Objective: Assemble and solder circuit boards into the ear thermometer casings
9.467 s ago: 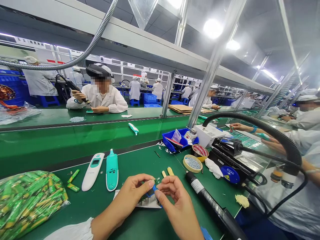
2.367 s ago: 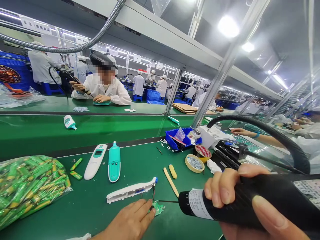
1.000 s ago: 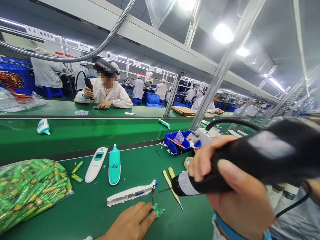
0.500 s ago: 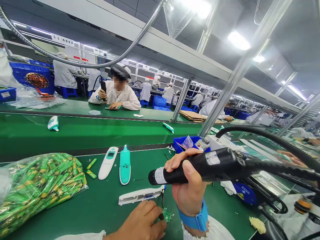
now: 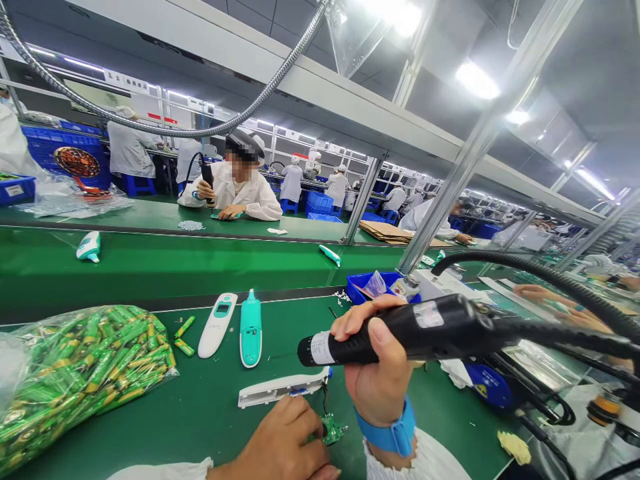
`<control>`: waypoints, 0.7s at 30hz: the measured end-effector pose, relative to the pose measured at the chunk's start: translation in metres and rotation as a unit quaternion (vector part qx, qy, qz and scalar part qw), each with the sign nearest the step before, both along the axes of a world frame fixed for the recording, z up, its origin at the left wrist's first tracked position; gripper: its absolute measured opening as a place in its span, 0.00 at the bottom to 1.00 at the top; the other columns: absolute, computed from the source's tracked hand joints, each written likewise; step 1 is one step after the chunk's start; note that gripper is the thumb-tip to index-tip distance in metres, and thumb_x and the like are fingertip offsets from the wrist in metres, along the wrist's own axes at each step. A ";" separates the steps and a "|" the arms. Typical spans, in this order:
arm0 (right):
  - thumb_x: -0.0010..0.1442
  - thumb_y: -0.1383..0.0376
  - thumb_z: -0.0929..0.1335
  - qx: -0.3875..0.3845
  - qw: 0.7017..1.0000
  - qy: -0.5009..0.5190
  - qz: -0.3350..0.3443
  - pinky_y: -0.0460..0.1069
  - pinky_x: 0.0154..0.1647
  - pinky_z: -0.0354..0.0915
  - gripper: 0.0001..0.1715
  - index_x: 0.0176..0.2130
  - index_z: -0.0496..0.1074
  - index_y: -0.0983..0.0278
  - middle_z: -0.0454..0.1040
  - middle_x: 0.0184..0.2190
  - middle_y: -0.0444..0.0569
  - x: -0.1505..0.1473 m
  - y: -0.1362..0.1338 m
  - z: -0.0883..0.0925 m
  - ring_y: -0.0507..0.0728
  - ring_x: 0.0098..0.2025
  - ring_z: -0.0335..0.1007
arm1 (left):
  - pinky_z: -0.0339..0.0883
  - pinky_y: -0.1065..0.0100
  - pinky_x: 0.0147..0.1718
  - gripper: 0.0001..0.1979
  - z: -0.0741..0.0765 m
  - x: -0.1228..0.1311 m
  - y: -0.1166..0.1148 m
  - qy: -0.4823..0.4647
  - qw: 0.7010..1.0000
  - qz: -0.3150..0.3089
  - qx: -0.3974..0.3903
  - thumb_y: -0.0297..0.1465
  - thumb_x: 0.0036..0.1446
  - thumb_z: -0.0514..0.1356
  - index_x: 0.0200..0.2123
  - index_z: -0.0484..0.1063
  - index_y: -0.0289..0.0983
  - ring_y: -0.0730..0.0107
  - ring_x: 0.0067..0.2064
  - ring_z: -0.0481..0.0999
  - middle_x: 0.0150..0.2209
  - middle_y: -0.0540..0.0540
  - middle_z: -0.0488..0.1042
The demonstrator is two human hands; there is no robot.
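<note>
My right hand (image 5: 377, 373), with a blue wrist strap, is wrapped round a black electric screwdriver (image 5: 425, 328), held nearly level above the table with its tip pointing left. My left hand (image 5: 283, 440) is closed, its fingers bent beside a small green circuit board (image 5: 332, 430); what the fingertips pinch is hidden. A dark wire joins the board to a white thermometer shell half (image 5: 283, 390), lying open side toward me just beyond my left hand. Farther back lie a white shell with a display window (image 5: 217, 327) and a teal-and-white thermometer body (image 5: 251, 333).
A clear bag of green batteries (image 5: 95, 360) fills the left, with two loose batteries (image 5: 185, 337) beside it. Behind runs a green conveyor (image 5: 225, 260) carrying thermometers. A blue bin (image 5: 357, 288) stands near a metal post (image 5: 450, 180). A co-worker (image 5: 245, 180) sits opposite.
My left fingers have shifted slightly up, nearer the white shell half. The thermometers on the conveyor have moved left. My right hand and the screwdriver have barely moved.
</note>
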State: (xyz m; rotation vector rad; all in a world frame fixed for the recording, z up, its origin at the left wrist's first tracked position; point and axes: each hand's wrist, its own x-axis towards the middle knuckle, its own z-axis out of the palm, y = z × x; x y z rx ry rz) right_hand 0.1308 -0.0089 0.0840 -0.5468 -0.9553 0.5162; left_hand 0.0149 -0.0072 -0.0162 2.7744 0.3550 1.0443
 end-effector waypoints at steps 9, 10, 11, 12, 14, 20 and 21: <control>0.52 0.64 0.66 0.012 0.999 0.023 -0.027 0.48 0.25 0.60 0.09 0.36 0.62 0.60 0.66 0.20 0.39 0.014 -0.009 0.011 0.52 0.22 0.59 | 0.62 0.70 0.32 0.12 0.014 -0.008 0.007 -0.017 0.994 -0.065 -0.083 0.39 0.59 0.52 0.28 0.67 0.39 0.70 0.33 0.68 0.30 0.48 0.70; 0.51 0.63 0.67 0.013 0.999 0.028 -0.039 0.48 0.24 0.60 0.10 0.35 0.63 0.60 0.65 0.19 0.39 0.019 -0.016 0.017 0.52 0.21 0.59 | 0.62 0.69 0.31 0.12 0.018 -0.009 0.010 -0.035 0.993 -0.055 -0.099 0.37 0.59 0.52 0.27 0.65 0.38 0.70 0.33 0.67 0.29 0.48 0.69; 0.50 0.61 0.67 0.012 0.998 0.035 -0.051 0.47 0.23 0.60 0.10 0.34 0.63 0.60 0.65 0.19 0.39 0.024 -0.023 0.022 0.51 0.20 0.58 | 0.62 0.69 0.31 0.10 0.022 -0.010 0.014 -0.055 0.991 -0.034 -0.115 0.35 0.59 0.51 0.27 0.64 0.38 0.70 0.32 0.66 0.28 0.48 0.67; 0.49 0.60 0.68 0.012 0.997 0.043 -0.064 0.47 0.22 0.60 0.11 0.33 0.64 0.61 0.64 0.18 0.39 0.029 -0.031 0.027 0.51 0.20 0.57 | 0.62 0.68 0.32 0.08 0.024 -0.011 0.018 -0.077 0.988 0.000 -0.133 0.32 0.58 0.52 0.27 0.62 0.38 0.70 0.32 0.66 0.28 0.48 0.66; 0.46 0.58 0.70 0.009 0.995 0.061 -0.078 0.45 0.22 0.60 0.13 0.31 0.64 0.61 0.63 0.17 0.39 0.040 -0.045 0.034 0.50 0.19 0.55 | 0.62 0.66 0.35 0.03 0.026 -0.011 0.028 -0.112 0.976 0.084 -0.169 0.30 0.56 0.53 0.30 0.62 0.38 0.68 0.35 0.65 0.31 0.48 0.66; 0.44 0.58 0.73 -0.002 0.994 0.085 -0.061 0.45 0.23 0.63 0.18 0.33 0.66 0.60 0.60 0.19 0.38 0.056 -0.073 0.037 0.50 0.20 0.55 | 0.62 0.62 0.40 0.14 0.019 -0.007 0.049 -0.041 0.959 0.149 -0.238 0.39 0.53 0.59 0.44 0.68 0.44 0.63 0.41 0.66 0.38 0.48 0.68; 0.44 0.58 0.73 -0.006 0.994 0.093 -0.057 0.45 0.23 0.63 0.18 0.33 0.66 0.60 0.59 0.19 0.38 0.056 -0.076 0.036 0.50 0.21 0.55 | 0.62 0.63 0.40 0.12 0.018 -0.006 0.050 -0.033 0.961 0.141 -0.234 0.39 0.54 0.58 0.43 0.70 0.45 0.63 0.41 0.66 0.37 0.48 0.68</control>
